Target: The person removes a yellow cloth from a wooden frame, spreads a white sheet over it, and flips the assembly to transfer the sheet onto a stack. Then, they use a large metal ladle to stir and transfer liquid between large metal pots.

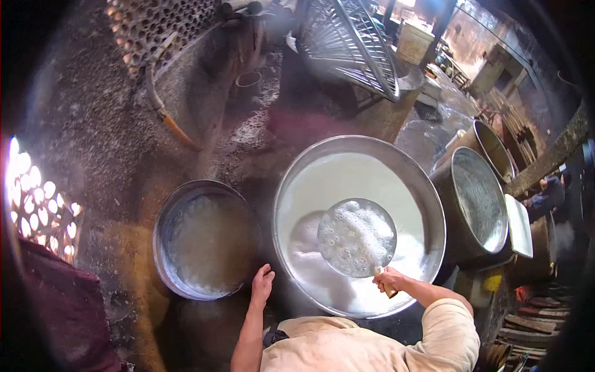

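A wide round ladle [356, 237], covered in frothy bubbles, is over the large metal vat [439, 217]. Its short handle is in my right hand [388, 281], fingers wrapped round it, near the vat's front right side. White liquid [347, 177] fills much of the vat, and the ladle overlaps it in this view. My left hand [263, 285] holds nothing; its fingers are loosely bent and apart, beside the right rim of a smaller round pan [162, 260]. That pan contains cloudy greyish liquid [211, 242].
Two tall metal containers, a near one [477, 198] and a far one [494, 149], stand right of the vat. Behind are a slatted metal frame [353, 46] and a whitish bucket [414, 43]. Stacked wood [533, 325] lies at lower right; dark red cloth [62, 310] hangs at left.
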`<state>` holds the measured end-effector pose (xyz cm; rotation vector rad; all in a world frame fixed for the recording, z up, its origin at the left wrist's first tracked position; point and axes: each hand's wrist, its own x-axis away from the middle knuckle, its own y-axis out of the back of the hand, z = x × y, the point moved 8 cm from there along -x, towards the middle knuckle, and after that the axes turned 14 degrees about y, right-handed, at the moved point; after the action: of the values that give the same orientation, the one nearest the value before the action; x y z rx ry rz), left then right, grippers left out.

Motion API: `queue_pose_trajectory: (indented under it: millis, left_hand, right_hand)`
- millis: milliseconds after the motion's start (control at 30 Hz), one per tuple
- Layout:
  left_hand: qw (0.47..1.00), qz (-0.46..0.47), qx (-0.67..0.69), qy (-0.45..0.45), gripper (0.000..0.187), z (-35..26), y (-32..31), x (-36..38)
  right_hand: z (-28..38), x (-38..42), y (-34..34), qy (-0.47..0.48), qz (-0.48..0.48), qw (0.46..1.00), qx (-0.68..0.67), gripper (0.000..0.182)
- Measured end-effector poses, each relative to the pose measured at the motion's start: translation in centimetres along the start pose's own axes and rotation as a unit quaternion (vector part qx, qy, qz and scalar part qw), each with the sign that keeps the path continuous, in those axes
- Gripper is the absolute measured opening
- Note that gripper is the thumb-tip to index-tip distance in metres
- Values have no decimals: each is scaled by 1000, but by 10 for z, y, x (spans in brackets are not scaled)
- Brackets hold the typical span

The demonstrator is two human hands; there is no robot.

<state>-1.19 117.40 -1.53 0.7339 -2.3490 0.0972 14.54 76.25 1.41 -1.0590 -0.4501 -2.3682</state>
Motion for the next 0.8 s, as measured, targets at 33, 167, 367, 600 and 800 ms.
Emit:
queue_pose_trajectory:
  millis: [33,167,367,600,800]
  left_hand:
    - [1000,2,-7,1,44,-2,-8,0]
    - [996,-7,-89,-1,42,-7,-29,-1]
    - [984,-13,-174,-37,31,-30,-43,13]
    - [979,-14,-204,23,28,-14,-41,6]
    - [972,-38,-230,-1,34,4,-34,-8]
  right_hand:
    - [-13,-3,9,-1,-6,1000,-18,15]
    - [-62,-23,31,4,-51,995,-80,14]
    - [-107,-50,33,44,-79,977,-196,14]
    - [-138,-78,-19,11,-63,951,-303,10]
    - [-99,-73,-125,-52,84,881,-462,12]
